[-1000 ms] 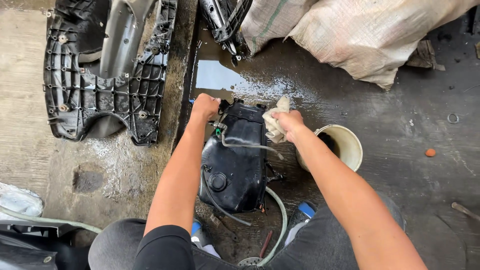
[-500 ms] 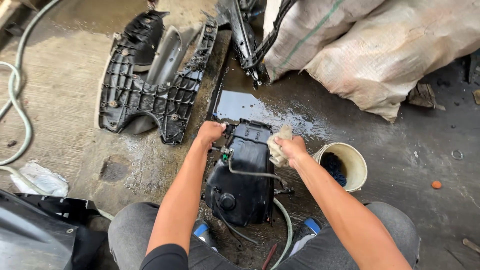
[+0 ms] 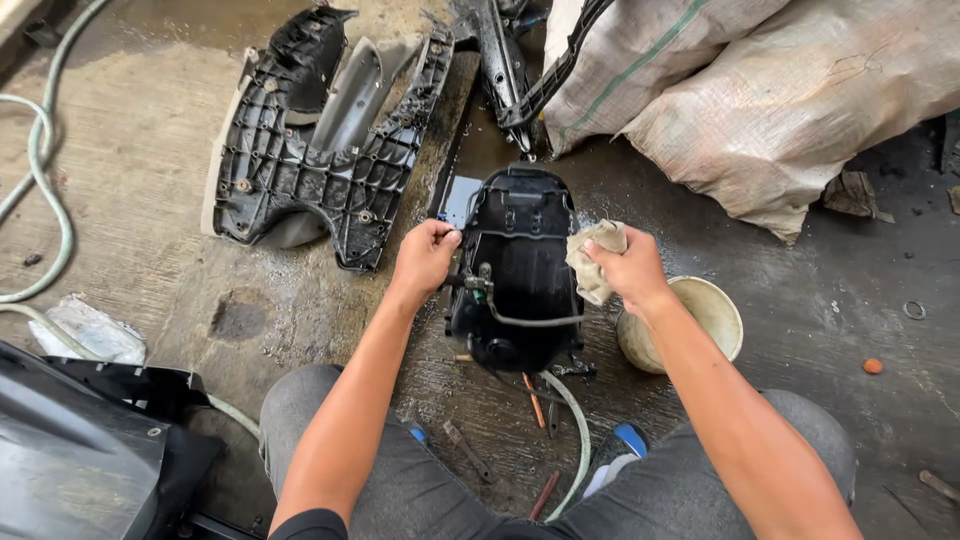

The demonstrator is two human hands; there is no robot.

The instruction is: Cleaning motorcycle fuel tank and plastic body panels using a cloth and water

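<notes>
Left hand (image 3: 425,258) clamped on black housing (image 3: 518,270) left edge; right hand (image 3: 628,272) fingers closed around rag (image 3: 594,258) at housing's right edge.

This is looking like a repair workshop for motorbikes, with work going on down on a wet, dirty concrete floor (image 3: 150,150). Black plastic bike covers (image 3: 320,150) are lying about, hand tools (image 3: 468,452) and a hose (image 3: 45,190) are sitting on the ground, and big sacks (image 3: 790,100) are piling up behind
</notes>
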